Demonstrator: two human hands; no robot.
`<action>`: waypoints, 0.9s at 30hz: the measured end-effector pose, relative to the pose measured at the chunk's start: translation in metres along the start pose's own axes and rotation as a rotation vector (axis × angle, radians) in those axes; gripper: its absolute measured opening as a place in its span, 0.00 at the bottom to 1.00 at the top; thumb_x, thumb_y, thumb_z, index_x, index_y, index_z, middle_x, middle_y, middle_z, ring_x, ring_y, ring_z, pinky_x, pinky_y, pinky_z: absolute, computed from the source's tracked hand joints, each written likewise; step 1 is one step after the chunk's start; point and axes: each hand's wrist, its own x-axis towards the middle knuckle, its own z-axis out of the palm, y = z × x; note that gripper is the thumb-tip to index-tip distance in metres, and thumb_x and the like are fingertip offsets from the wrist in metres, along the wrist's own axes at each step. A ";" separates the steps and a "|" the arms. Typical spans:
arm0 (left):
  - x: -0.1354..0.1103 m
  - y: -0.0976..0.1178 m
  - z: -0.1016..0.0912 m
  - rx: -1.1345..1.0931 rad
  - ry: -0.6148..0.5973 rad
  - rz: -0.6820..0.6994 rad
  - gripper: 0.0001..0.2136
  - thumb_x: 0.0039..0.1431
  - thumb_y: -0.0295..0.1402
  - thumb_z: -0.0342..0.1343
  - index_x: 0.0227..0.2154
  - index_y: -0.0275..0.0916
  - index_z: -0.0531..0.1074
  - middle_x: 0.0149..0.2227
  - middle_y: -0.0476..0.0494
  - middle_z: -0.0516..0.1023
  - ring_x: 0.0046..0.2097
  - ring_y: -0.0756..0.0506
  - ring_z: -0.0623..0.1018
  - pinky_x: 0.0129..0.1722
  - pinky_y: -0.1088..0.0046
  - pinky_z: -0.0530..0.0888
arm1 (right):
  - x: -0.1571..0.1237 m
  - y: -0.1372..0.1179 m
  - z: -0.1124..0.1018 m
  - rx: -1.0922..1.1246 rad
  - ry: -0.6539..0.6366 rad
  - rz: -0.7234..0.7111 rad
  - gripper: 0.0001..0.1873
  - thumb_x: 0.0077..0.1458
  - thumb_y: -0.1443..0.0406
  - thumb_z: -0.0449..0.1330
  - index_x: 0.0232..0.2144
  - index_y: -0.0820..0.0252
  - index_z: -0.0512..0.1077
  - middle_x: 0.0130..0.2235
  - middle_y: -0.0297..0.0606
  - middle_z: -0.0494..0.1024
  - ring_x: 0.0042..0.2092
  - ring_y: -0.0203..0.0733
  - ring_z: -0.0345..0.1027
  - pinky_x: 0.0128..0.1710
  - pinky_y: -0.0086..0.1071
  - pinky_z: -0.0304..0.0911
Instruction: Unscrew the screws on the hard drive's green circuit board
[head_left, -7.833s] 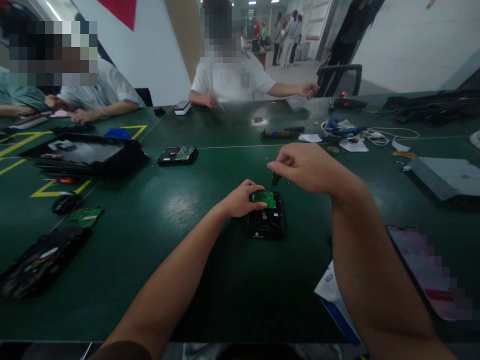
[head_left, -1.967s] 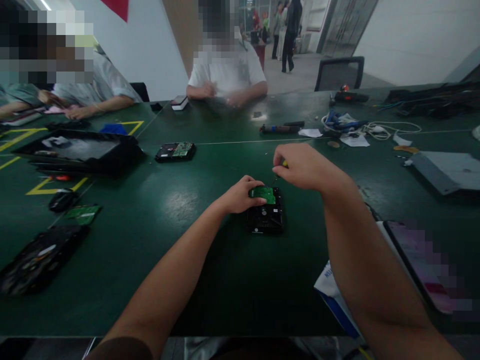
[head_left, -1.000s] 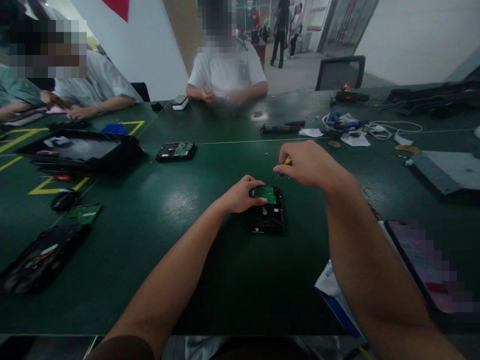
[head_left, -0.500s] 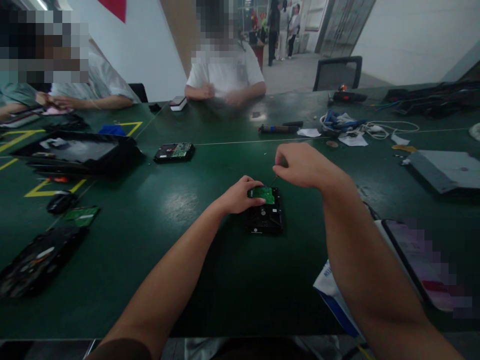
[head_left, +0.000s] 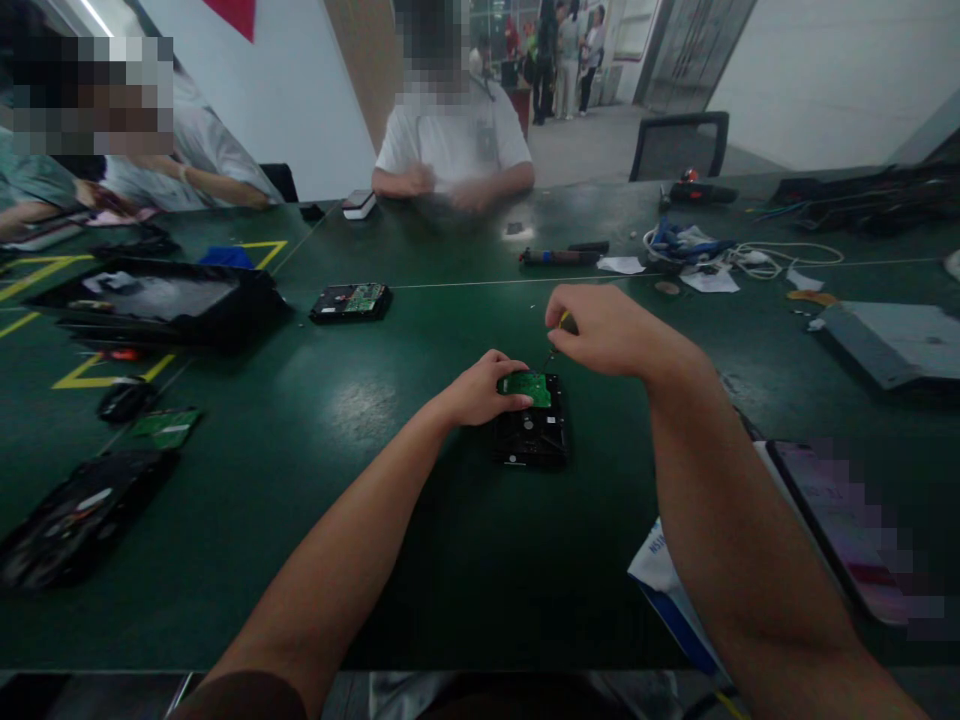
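A wide dark-green table (head_left: pixel 420 560) runs out beyond both hands, with people (head_left: pixel 454 150) seated at its far edge. The left hand (head_left: pixel 476 392) curls closed over the hard drive (head_left: pixel 531 440) lying flat under it, fingers on its green circuit board (head_left: pixel 529 388). Just right of it, the right hand (head_left: pixel 607 330) pinches a screwdriver (head_left: pixel 562 322) tip-down. Nothing has shifted in the last half second, but the yellow handle shows again.

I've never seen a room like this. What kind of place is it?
Probably an electronics repair workshop: a hard drive held by the left hand, a screwdriver in the right hand, another drive and cables on the big table.
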 end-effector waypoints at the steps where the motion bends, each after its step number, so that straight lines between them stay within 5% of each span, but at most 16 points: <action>1: 0.000 0.000 0.000 -0.002 0.001 -0.001 0.30 0.59 0.47 0.65 0.63 0.44 0.71 0.58 0.38 0.68 0.55 0.37 0.75 0.61 0.53 0.72 | 0.000 0.000 0.000 -0.020 0.004 0.036 0.08 0.61 0.64 0.59 0.40 0.60 0.77 0.42 0.46 0.83 0.43 0.52 0.76 0.44 0.42 0.66; 14: 0.000 -0.001 0.000 0.005 0.001 0.008 0.30 0.60 0.48 0.65 0.63 0.42 0.71 0.58 0.37 0.68 0.55 0.37 0.75 0.60 0.53 0.73 | 0.001 0.000 0.002 -0.081 0.020 0.114 0.09 0.62 0.61 0.58 0.39 0.59 0.76 0.41 0.47 0.82 0.43 0.53 0.75 0.43 0.43 0.66; 19: 0.001 -0.002 0.000 0.010 0.000 0.008 0.30 0.60 0.48 0.65 0.62 0.44 0.72 0.58 0.38 0.69 0.55 0.37 0.75 0.61 0.52 0.72 | -0.001 -0.002 0.000 -0.009 -0.009 -0.005 0.11 0.57 0.68 0.60 0.43 0.59 0.76 0.46 0.47 0.81 0.47 0.52 0.74 0.46 0.42 0.66; 24: 0.001 -0.003 0.000 0.012 0.000 0.015 0.31 0.60 0.48 0.65 0.63 0.42 0.71 0.58 0.37 0.68 0.55 0.37 0.75 0.61 0.54 0.72 | -0.002 -0.005 -0.004 -0.053 -0.013 0.135 0.09 0.62 0.61 0.59 0.39 0.59 0.77 0.40 0.48 0.82 0.42 0.54 0.75 0.42 0.44 0.64; 27: 0.001 -0.002 0.000 0.017 -0.006 0.014 0.31 0.60 0.48 0.64 0.64 0.41 0.71 0.58 0.36 0.68 0.55 0.37 0.75 0.60 0.55 0.73 | -0.003 -0.003 -0.004 -0.002 -0.030 0.037 0.09 0.59 0.65 0.60 0.42 0.61 0.76 0.44 0.47 0.82 0.44 0.52 0.75 0.43 0.41 0.65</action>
